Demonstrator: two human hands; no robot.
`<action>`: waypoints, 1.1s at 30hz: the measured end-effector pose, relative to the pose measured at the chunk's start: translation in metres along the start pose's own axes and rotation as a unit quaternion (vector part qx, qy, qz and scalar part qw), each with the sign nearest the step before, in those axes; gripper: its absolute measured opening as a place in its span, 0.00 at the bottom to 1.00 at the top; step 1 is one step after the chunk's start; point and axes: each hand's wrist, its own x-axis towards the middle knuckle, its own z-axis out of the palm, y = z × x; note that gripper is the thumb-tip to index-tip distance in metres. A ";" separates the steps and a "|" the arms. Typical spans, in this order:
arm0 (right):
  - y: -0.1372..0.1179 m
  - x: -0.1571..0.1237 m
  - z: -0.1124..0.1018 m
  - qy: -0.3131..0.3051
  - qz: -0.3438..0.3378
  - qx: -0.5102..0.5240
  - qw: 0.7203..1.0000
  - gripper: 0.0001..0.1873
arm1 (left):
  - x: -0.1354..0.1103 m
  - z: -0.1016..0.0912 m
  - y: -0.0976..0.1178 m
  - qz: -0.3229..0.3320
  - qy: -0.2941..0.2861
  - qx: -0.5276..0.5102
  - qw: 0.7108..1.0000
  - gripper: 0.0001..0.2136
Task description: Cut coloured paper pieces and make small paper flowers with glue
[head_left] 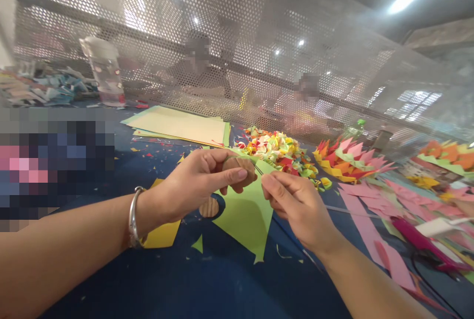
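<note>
My left hand point(211, 176), with a silver bangle at the wrist, is closed on a small brown wood-grain piece point(237, 165), its thumb pressed over the top. Facing it, my right hand point(292, 200) pinches a thin dark double strand point(258, 169) that reaches toward the brown piece; whether it is wire, thread or a tool tip I cannot tell. Below both hands lies a light green paper sheet point(246, 220). A round wood-grain disc point(209, 207) with a dark edge sits at its left side, near a yellow paper piece point(163, 232).
Behind are a paper stack point(177, 124), a heap of colourful paper bits point(277, 146) and folded paper crowns point(351, 158). Pink strips point(365, 225) and a magenta tool point(425, 245) with a cord lie right. A bottle point(105, 72) stands before a perforated screen point(229, 27); people sit beyond.
</note>
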 end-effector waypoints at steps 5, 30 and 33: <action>0.002 0.000 -0.001 0.000 0.000 -0.007 1.000 0.25 | 0.000 -0.001 0.001 -0.001 -0.001 -0.005 1.000 0.09; 0.001 0.001 -0.001 -0.007 -0.018 -0.061 0.998 0.25 | 0.001 -0.011 -0.003 -0.070 -0.016 0.005 0.997 0.05; 0.001 0.001 -0.001 -0.003 -0.020 -0.061 0.998 0.26 | 0.002 -0.011 -0.002 -0.069 -0.016 0.002 0.997 0.05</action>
